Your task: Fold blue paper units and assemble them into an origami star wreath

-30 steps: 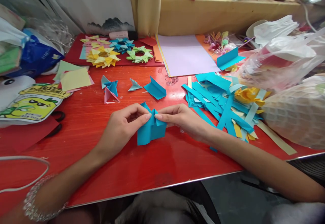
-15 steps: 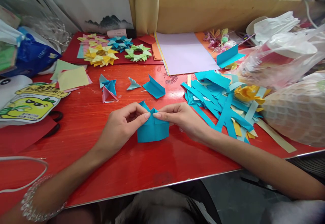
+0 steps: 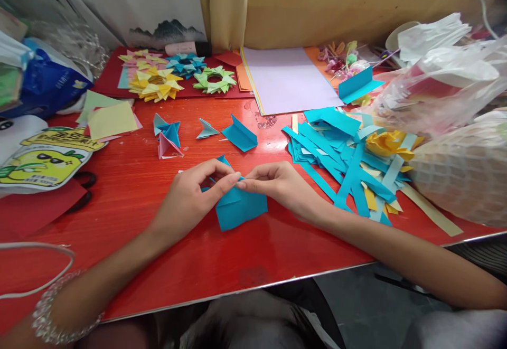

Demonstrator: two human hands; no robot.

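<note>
A partly folded blue paper (image 3: 240, 206) lies on the red table (image 3: 222, 264) in front of me. My left hand (image 3: 194, 196) pinches its top edge from the left, fingers closed on the fold. My right hand (image 3: 277, 182) pinches the same top edge from the right, fingertip to fingertip with the left. The lower half of the paper rests flat on the table. A beaded bracelet (image 3: 59, 312) is on my left wrist.
A heap of blue and yellow paper strips (image 3: 348, 164) lies to the right. Small folded pieces (image 3: 240, 132) (image 3: 168, 135) sit beyond my hands. Paper star wreaths (image 3: 158, 82) and a lilac sheet (image 3: 289, 79) lie at the back. Plastic bags (image 3: 443, 85) crowd the right, a printed pouch (image 3: 43, 161) the left.
The blue paper has tilted slightly, its lower right corner shifting right, while both hands keep pinching its top edge. The hands have stayed almost in place.
</note>
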